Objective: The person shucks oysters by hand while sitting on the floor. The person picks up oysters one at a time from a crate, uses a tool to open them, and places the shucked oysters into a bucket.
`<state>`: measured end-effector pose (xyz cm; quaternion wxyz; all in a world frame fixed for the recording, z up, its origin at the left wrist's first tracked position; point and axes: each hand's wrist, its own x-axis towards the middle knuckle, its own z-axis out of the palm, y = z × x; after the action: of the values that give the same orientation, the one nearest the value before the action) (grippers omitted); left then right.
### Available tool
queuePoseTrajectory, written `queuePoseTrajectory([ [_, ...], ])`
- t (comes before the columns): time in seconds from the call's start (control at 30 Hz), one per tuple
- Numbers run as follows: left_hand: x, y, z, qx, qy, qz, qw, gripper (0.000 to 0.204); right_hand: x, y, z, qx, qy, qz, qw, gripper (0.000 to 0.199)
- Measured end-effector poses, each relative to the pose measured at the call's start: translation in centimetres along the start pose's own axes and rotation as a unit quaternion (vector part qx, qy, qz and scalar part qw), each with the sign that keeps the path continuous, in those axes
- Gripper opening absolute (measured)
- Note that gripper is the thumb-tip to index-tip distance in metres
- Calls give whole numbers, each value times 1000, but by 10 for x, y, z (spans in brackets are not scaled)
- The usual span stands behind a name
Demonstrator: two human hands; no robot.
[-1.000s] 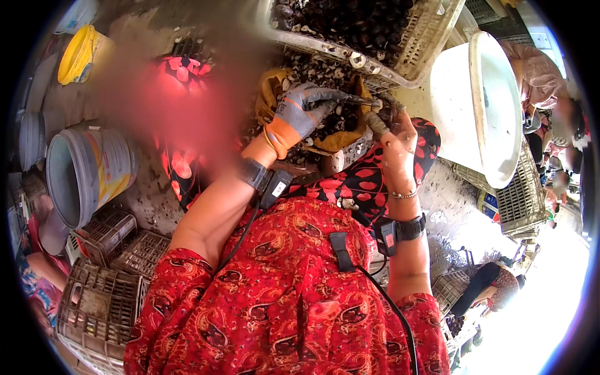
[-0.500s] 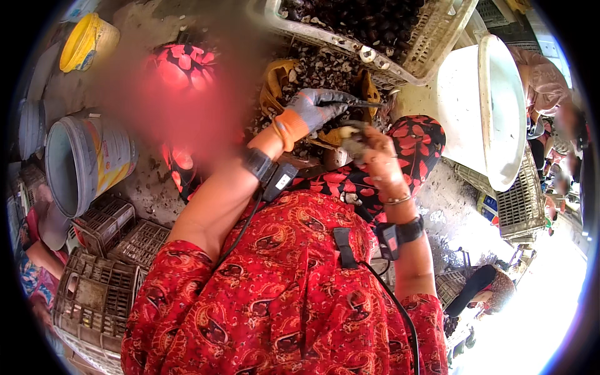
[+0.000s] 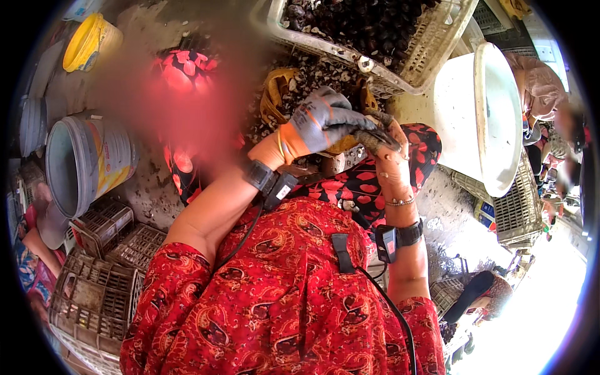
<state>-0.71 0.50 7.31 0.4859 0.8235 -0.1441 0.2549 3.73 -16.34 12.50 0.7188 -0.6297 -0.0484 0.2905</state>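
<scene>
While a yellow bucket (image 3: 105, 45), a grey bucket (image 3: 112, 156) and slatted brown crates (image 3: 94, 294) line the left side, a worker in a red paisley top (image 3: 287, 281) brings both hands together at the center. A dark strap (image 3: 259, 176) circles each forearm. A yellow bag (image 3: 274, 97) gapes just beyond the left hand (image 3: 317, 122), with dark and pale fragments (image 3: 319, 74) in and around it. In a grey-and-orange glove, that hand reaches across, fingers close together and bent, their tips touching the other hand; whether they grip anything cannot be told. Farther off, a pale crate (image 3: 337, 47) holds a heap of dark shells (image 3: 369, 25). The right hand (image 3: 392, 156), dark coverings on some fingers, curls inward against the glove; what lies between the two is hidden. Patterned trousers (image 3: 422, 144) show beside it. Next stands a large white tub (image 3: 456, 106), and at far right a co-worker (image 3: 542, 90) bends near it.
</scene>
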Motion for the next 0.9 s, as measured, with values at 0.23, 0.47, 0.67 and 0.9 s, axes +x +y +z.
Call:
queuePoseTrajectory([
  [0.23, 1, 1, -11, 30, -23, -47, 998, 26, 1, 4, 1, -55, 14, -15, 998, 37],
  [0.47, -1, -14, -9, -46, 45, -135, 989, 27, -5, -1, 4, -72, -9, -73, 995, 43],
  [0.67, -15, -52, -13, -39, -119, -501, 857, 23, -3, -4, 13, -173, -24, -73, 982, 45],
  [0.9, -18, -38, -6, -157, 119, -326, 925, 24, 7, 13, -14, 143, -44, 45, 988, 34],
])
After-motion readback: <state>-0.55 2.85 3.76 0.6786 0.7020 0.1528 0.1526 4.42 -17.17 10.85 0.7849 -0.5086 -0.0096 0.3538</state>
